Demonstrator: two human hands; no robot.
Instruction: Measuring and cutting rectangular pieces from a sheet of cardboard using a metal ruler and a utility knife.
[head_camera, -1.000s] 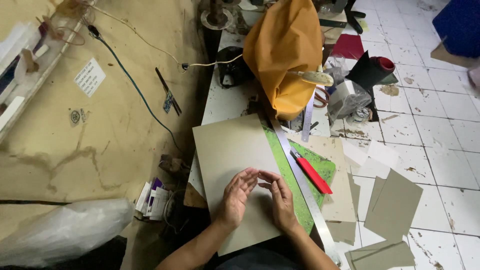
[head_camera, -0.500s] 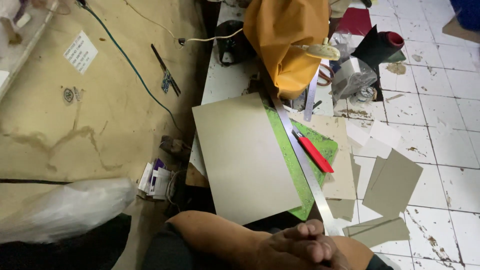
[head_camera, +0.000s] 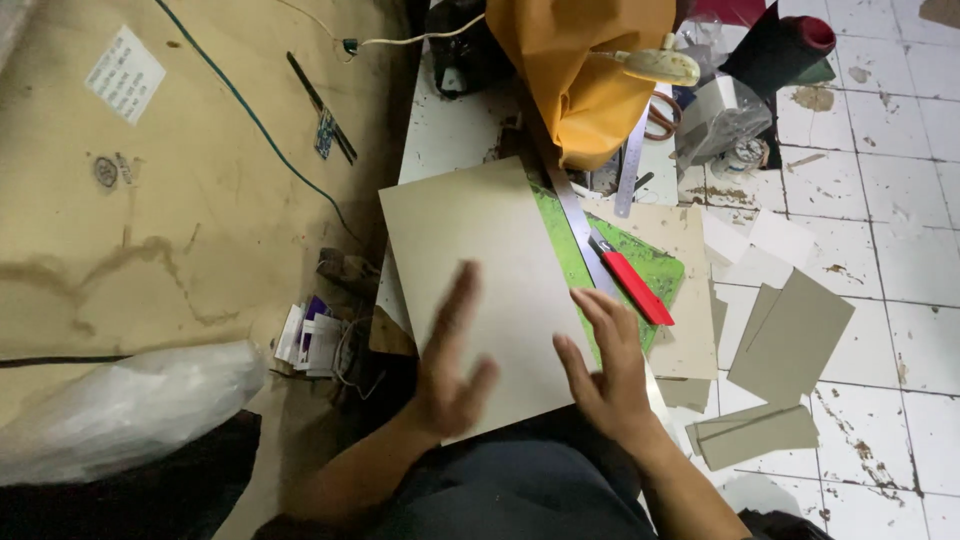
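Head view: both hands spread flat over a grey board (head_camera: 490, 270) lying on the table; left hand (head_camera: 450, 375) (blurred) fingers splayed on the near left part; right hand (head_camera: 605, 375) open at the near right edge, holding nothing. Just right of the board, green mat (head_camera: 655, 265), steel ruler (head_camera: 575, 210), red knife (head_camera: 632, 285); beyond, orange bag (head_camera: 585, 70); board offcuts (head_camera: 790, 335) on the tiled floor.

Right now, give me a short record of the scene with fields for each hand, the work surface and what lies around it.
left hand: open, blurred, over the large grey board
right hand: open, fingers spread at the board's right edge
under board: green cutting mat
tools: red utility knife beside a long metal ruler
behind: yellow bag
floor, right: grey card offcuts on white tiles
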